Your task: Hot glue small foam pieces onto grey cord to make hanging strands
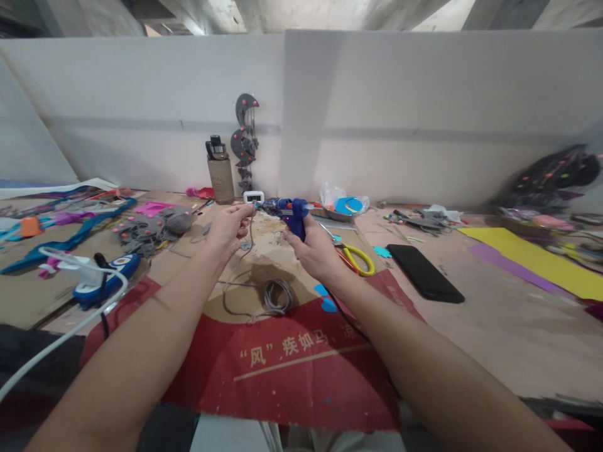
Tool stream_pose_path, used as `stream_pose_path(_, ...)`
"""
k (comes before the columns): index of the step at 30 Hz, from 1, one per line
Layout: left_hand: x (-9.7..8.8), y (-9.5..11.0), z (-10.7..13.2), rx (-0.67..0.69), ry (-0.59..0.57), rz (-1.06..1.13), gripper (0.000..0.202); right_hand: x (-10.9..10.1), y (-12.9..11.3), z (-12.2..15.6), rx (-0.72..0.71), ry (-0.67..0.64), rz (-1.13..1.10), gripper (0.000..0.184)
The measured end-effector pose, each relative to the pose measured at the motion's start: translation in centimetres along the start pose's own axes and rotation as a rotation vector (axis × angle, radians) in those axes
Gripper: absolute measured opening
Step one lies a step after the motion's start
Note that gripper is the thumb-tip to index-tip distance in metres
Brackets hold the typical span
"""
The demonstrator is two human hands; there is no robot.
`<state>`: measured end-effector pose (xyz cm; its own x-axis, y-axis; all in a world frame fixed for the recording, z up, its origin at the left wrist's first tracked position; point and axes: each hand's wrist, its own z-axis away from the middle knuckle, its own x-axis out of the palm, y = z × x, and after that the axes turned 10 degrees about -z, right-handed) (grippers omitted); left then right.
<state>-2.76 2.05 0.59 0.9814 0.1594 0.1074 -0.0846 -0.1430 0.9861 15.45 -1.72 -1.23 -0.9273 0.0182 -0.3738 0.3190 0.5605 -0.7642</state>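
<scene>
My right hand [313, 248] is closed around the handle of a blue glue gun [294, 215], whose nozzle points left. Just left of the nozzle, my left hand [229, 229] pinches the end of a grey cord [251, 233], with a small bluish bit at the fingertips that is too small to name. The cord hangs down to a loose coil [277, 297] on the red and tan cardboard [282, 376]. Yellow-handled scissors [358, 260] lie beside my right wrist, and small blue paper pieces [328, 304] are scattered below it.
A bottle [220, 172] and a small white clock-like device [253, 198] stand at the back. Left are a blue-and-white power strip [106, 279] and grey yarn pieces [151, 232]. Right lie a black phone [425, 272] and yellow sheet [541, 260]. Grey moon shapes [245, 135] hang on the wall.
</scene>
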Motion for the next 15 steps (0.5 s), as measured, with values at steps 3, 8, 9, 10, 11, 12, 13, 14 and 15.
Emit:
stream_pose_path(3, 0.15, -0.04, 0.07, -0.016, -0.004, -0.015, 0.019, 0.02, 0.07, 0.01, -0.009, -0.007, -0.028, 0.035)
stream_pose_path(8, 0.32, 0.04, 0.31, -0.027, -0.015, -0.042, 0.018, 0.14, 0.32, -0.11, -0.030, 0.012, -0.035, 0.032)
stream_pose_path(9, 0.33, 0.07, 0.34, -0.027, -0.015, -0.043, 0.018, 0.15, 0.38, -0.15, -0.031, 0.011, -0.033, 0.031)
stream_pose_path(10, 0.32, 0.09, 0.35, -0.026, -0.015, -0.043, 0.018, 0.17, 0.44, -0.19, -0.028, 0.008, -0.034, 0.030)
stream_pose_path(11, 0.29, 0.10, 0.33, -0.022, -0.015, -0.043, 0.018, 0.18, 0.52, -0.22, -0.023, 0.006, -0.037, 0.029)
stream_pose_path(12, 0.23, 0.09, 0.28, -0.017, -0.015, -0.043, 0.018, 0.20, 0.59, -0.25, -0.018, 0.004, -0.045, 0.028)
stream_pose_path(13, 0.16, 0.05, 0.19, -0.011, -0.015, -0.042, 0.019, 0.22, 0.65, -0.26, -0.014, 0.003, -0.057, 0.027)
stream_pose_path(14, 0.05, -0.01, 0.07, -0.005, -0.016, -0.039, 0.019, 0.26, 0.69, -0.25, -0.017, -0.001, -0.076, 0.026)
stream_pose_path(15, -0.09, -0.09, -0.08, 0.003, -0.016, -0.032, 0.020, 0.30, 0.69, -0.23, -0.019, -0.006, -0.102, 0.025)
